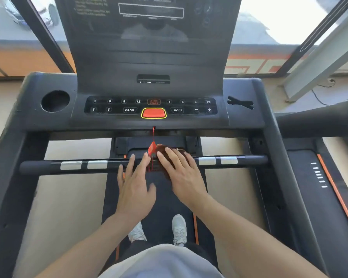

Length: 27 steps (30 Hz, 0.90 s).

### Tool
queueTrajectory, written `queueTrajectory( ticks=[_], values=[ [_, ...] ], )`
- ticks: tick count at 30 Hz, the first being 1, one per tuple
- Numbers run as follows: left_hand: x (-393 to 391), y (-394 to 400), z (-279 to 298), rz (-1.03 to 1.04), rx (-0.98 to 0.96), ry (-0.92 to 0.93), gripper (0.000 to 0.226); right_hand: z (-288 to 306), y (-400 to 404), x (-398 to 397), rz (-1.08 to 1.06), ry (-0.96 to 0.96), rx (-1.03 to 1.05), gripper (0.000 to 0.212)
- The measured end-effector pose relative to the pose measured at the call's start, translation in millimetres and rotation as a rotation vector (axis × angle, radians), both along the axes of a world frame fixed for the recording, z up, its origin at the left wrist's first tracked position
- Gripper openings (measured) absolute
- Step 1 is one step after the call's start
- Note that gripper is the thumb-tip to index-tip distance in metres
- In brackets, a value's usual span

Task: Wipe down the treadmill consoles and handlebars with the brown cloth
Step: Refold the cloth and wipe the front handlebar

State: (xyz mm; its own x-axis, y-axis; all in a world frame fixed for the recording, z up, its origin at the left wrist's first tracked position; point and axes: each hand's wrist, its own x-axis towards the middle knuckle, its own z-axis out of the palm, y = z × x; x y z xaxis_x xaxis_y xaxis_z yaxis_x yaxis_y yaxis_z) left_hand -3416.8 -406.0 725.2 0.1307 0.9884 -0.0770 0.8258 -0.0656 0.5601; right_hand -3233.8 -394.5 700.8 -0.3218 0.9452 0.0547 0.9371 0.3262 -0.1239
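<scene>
The brown cloth (162, 151) lies bunched on the middle of the black front handlebar (40, 166), mostly covered. My right hand (179, 171) lies flat on the cloth with straight fingers, pressing it onto the bar. My left hand (134, 182) is beside it on the left, fingers straight and spread, fingertips reaching the bar. Above stands the treadmill console (151, 107) with number keys and a red stop button (153, 113). A red safety clip (152, 147) on its cord hangs between my hands.
Silver pulse sensors (83, 165) sit on both halves of the bar. A round cup holder (55, 101) is at the console's left. The black side arms (10, 167) frame the belt (161, 197), where my white shoes stand. A second treadmill (313, 173) is to the right.
</scene>
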Motion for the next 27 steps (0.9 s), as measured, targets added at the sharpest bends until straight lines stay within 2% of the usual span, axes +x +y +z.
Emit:
queueTrajectory(
  ticks=[4, 7, 9, 12, 16, 18, 22, 24, 27],
  values=[
    [20, -5, -1, 0.024, 0.064, -0.012, 0.089, 1, -6, 75, -0.256, -0.039, 0.038, 0.076],
    [37, -6, -3, -0.036, 0.069, -0.054, 0.091, 18, -18, 158, -0.459, -0.098, -0.020, 0.071],
    [49, -5, -3, -0.088, 0.074, -0.059, 0.090, 29, -22, 193, -0.520, -0.090, -0.072, 0.072],
    [61, -1, -4, -0.122, 0.060, -0.024, 0.089, 25, -18, 187, -0.596, -0.009, -0.083, 0.071],
    [54, -3, -3, -0.060, 0.054, -0.020, 0.091, 21, -12, 127, -0.821, 0.243, -0.024, 0.061],
    [43, -7, -3, -0.017, 0.059, -0.004, 0.094, 23, -12, 86, -0.725, 0.288, -0.027, 0.065],
    [15, -12, -11, 0.078, 0.081, 0.047, 0.096, 19, -10, -11, -0.248, 0.296, -0.035, 0.070],
    [7, -13, -13, 0.105, 0.075, 0.057, 0.097, 15, -3, -39, -0.163, 0.258, -0.049, 0.073],
    [4, -16, -15, 0.111, 0.068, 0.059, 0.099, 8, 3, -37, -0.089, 0.113, -0.056, 0.081]
  ],
)
